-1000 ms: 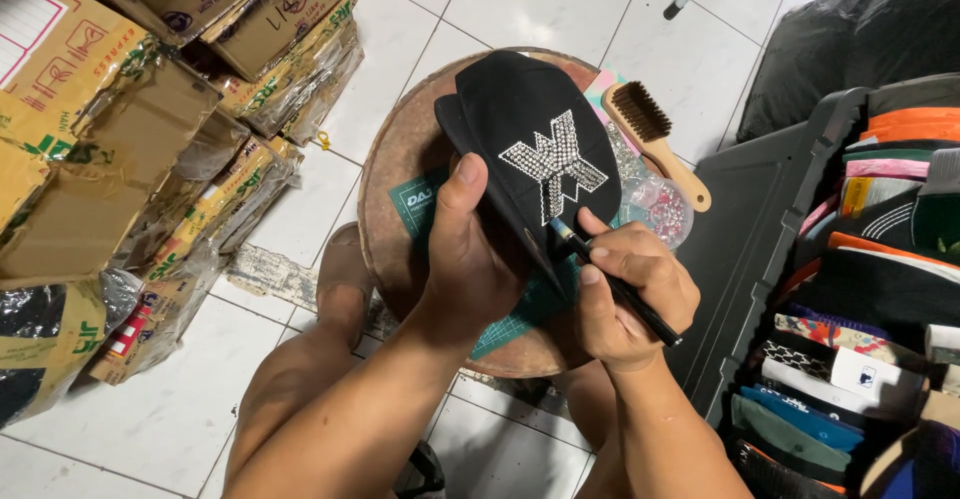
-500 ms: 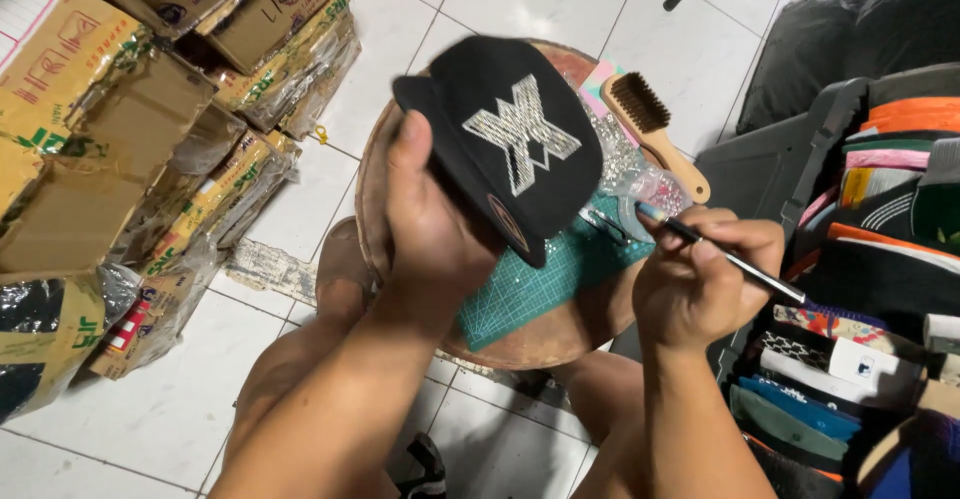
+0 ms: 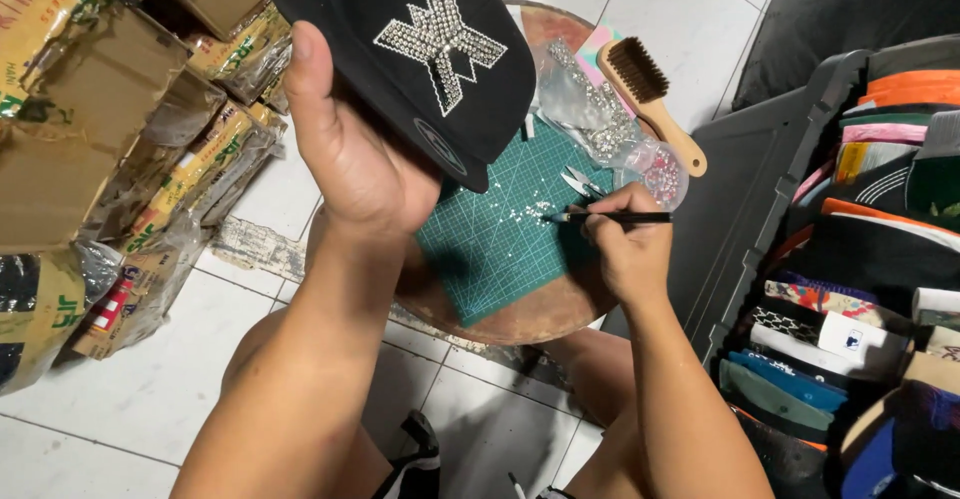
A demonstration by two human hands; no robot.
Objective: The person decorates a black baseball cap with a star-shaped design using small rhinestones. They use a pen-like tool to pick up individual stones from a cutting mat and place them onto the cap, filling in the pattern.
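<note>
Hiding the green mat's (image 3: 500,249) corner, left hand (image 3: 350,159) grips cap (image 3: 420,49).

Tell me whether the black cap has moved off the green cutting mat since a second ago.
Yes. The black cap, held in the left hand, has risen up and left, off the green cutting mat it covered a second ago; it now overlaps only the mat's upper left corner.

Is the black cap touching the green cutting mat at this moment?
Apart. The head view shows the left hand holding the black cap lifted clear above the green cutting mat, with its brim overhanging the mat's top corner.
</note>
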